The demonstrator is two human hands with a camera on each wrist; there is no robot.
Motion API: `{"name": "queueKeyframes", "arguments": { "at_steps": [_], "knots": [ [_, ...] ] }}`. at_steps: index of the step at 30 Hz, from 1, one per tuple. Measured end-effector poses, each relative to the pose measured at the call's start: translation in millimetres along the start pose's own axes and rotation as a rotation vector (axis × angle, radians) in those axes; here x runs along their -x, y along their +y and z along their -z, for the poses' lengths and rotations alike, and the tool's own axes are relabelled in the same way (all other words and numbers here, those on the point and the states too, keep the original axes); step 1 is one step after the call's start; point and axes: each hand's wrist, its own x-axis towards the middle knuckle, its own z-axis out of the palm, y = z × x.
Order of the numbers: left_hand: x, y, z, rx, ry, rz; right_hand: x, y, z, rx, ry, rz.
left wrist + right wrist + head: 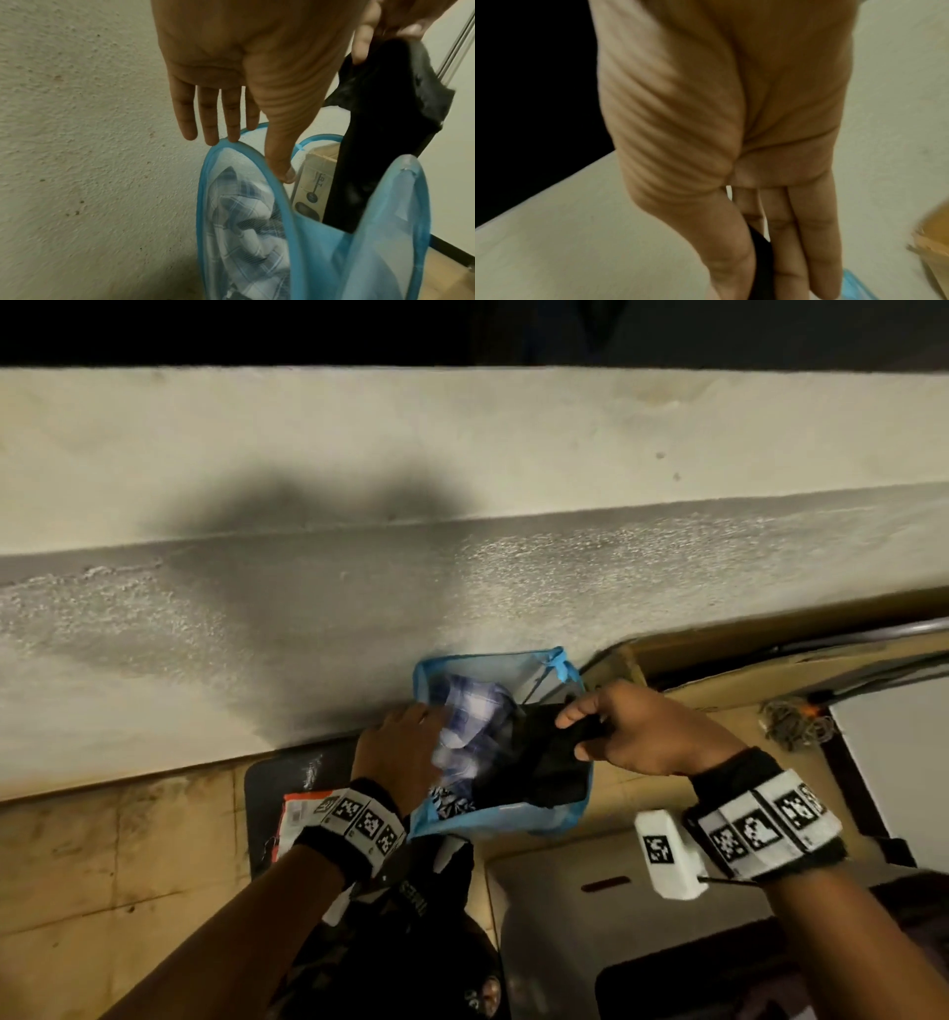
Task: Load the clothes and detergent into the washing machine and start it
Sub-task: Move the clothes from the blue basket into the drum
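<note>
Rough wall (462, 454) right behind the blue mesh hamper (506, 819); cardboard box (770, 670) just beside it. Plaid shirt (475, 716) inside the hamper, black garment (544, 762) half out, pinched by right hand (647, 731). Left hand (398, 752) spread, fingers (209, 119) straight at the hamper rim.
</note>
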Motion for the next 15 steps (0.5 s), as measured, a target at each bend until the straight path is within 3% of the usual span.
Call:
{"name": "queueKeyframes", "arguments": {
  "at_steps": [6,12,15],
  "knots": [
    [3.4,3.0,1.4,0.204,-0.092,0.068,58.8,-23.8,28.5,-0.056,0.230,0.069],
    [-2.3,7.8,-0.7,0.147,-0.124,0.035,111.3,-55.7,67.9,-0.169,0.575,0.251],
    [-4.2,21.4,3.6,-0.019,-0.087,0.059,136.2,-75.8,82.8,-0.257,0.703,0.362]
  ]
}}
